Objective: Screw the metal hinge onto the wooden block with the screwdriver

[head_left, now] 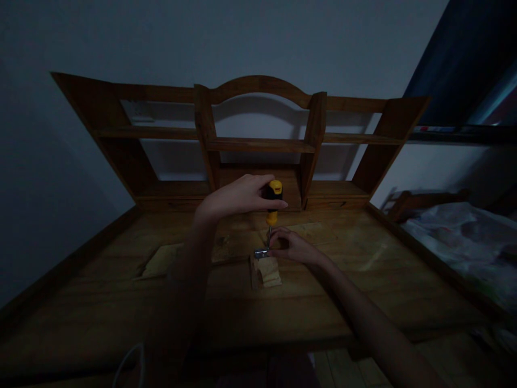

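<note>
Yellow screwdriver pinched in L hand, shaft just by R hand; can't tell R grip.

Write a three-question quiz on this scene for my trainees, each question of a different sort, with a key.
1. Multiple choice: What does the left hand hold?
A) a clear plastic bag
B) a yellow-and-black screwdriver
C) a drawer front

2. True or false: The right hand is lower in the picture than the left hand, near a small metal piece.

3. Fill the gap: The wooden shelf unit stands at the ____ of the desktop.

Key:
1. B
2. True
3. back
</note>
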Available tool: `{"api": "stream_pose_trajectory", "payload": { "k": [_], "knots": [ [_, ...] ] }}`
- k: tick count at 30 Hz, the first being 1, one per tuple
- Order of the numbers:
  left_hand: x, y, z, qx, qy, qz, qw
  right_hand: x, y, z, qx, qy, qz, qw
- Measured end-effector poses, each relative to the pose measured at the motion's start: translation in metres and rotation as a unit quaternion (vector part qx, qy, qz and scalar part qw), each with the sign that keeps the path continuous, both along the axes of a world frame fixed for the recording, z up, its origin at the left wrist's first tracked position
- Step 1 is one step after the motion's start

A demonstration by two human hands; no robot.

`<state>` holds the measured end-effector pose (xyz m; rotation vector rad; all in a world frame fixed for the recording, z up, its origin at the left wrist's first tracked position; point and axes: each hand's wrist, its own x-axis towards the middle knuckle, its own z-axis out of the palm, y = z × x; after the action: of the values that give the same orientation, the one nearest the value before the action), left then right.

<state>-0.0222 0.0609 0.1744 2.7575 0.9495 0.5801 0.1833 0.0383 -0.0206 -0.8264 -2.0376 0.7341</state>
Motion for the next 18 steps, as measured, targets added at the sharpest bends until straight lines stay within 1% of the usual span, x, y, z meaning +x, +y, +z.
{"api": "stream_pose_trajectory", "payload": {
  "k": [3, 8, 14, 18],
  "knots": [
    [0.0025, -0.0002, -0.0017, 0.004, 0.004, 0.006, 1.000, 0.0000, -0.0007, 0.0010, -0.007, -0.006, -0.001, 1.000],
    [0.0046, 0.0002, -0.0041, -0.005, -0.002, -0.002, 1.000, -0.0006, -0.0017, 0.0031, -0.011, -0.008, 0.000, 1.000],
    [0.0044, -0.0017, -0.0022, 0.010, -0.024, -0.034, 0.999, -0.0003, 0.0007, -0.0002, -0.003, -0.013, 0.002, 1.000],
    [0.0019, -0.0021, 0.0000, -0.027, -0.037, -0.065, 0.997, 0.0000, 0.0020, -0.0025, 0.004, -0.009, -0.002, 1.000]
  ]
}}
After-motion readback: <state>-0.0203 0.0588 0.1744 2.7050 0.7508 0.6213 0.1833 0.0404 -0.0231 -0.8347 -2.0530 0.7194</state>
